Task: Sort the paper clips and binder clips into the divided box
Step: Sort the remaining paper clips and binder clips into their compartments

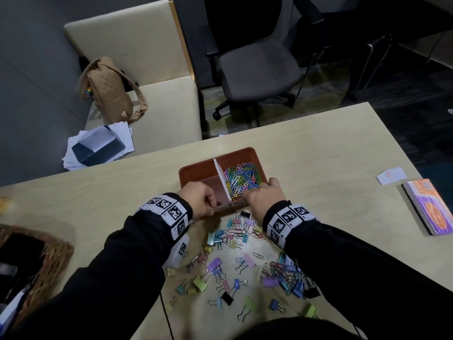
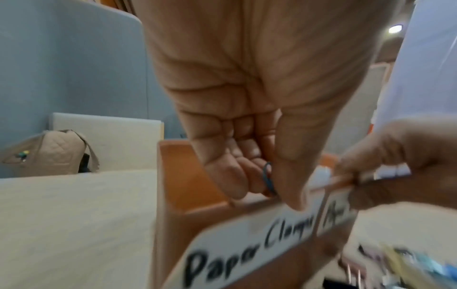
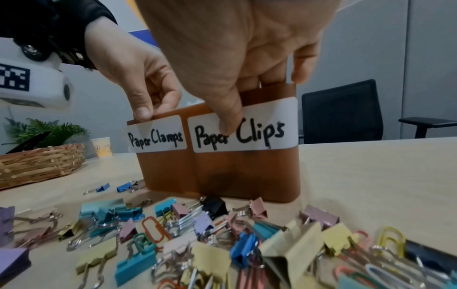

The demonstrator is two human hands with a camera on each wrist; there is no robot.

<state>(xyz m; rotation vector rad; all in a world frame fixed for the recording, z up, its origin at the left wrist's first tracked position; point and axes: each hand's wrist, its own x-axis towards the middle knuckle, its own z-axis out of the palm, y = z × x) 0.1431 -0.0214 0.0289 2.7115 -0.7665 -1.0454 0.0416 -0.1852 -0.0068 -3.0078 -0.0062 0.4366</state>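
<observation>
Your left hand point(image 1: 199, 200) pinches the near rim of the brown box point(image 1: 196, 171) over the "Paper Clamps" label point(image 3: 156, 134), thumb outside, fingers curled inside with a blue clip point(image 2: 268, 179) tucked among them. Your right hand point(image 1: 264, 198) grips the same rim at the "Paper Clips" label point(image 3: 243, 130) — that side holds a heap of paper clips point(image 1: 241, 177). The binder clips point(image 1: 235, 271) lie scattered on the table point(image 1: 331, 155) just in front of the box — between your forearms.
</observation>
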